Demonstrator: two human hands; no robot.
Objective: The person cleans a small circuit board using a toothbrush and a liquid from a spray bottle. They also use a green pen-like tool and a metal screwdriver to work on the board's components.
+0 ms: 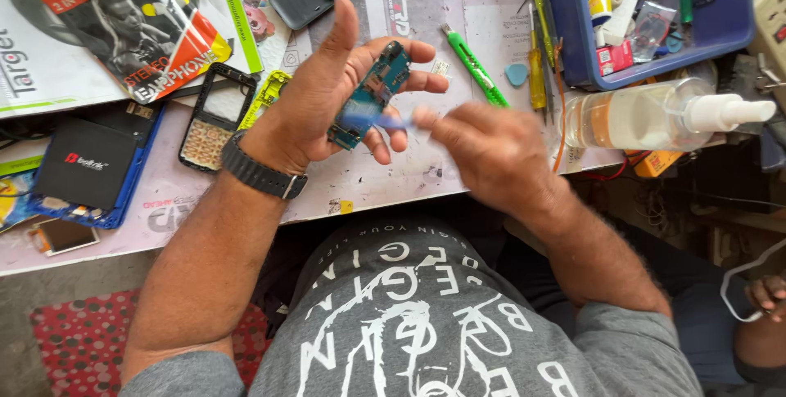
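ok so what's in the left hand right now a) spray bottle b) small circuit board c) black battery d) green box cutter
b: the left hand holds a small circuit board in its fingers, while the green box cutter, spray bottle and black battery all lie on the table.

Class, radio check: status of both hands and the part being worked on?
Left hand grips phone circuit board. Right hand, blurred, holds a thin blue tool against it. Nothing in the way.
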